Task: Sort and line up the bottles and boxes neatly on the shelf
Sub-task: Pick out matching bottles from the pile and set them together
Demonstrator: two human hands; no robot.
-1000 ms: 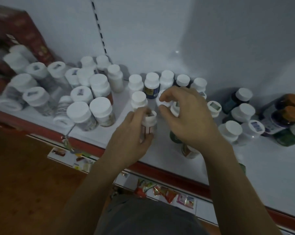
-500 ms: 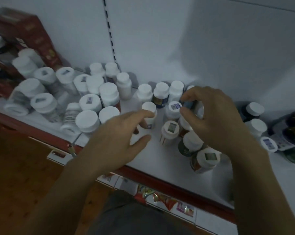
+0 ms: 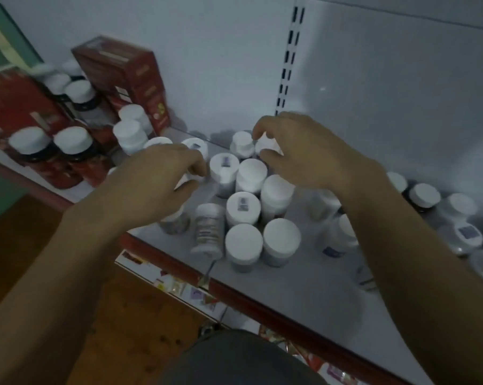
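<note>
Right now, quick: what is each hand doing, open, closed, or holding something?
Left hand: curled over a white cap; grip cannot be told.
Right hand: pinches a white-capped bottle.

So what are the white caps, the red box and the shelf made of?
Caps: probably plastic, smooth matte white with rounded edges.
Red box: looks like cardboard, printed, with sharp folded corners.
Shelf: likely painted metal, a flat pale sheet with a red front strip.
</note>
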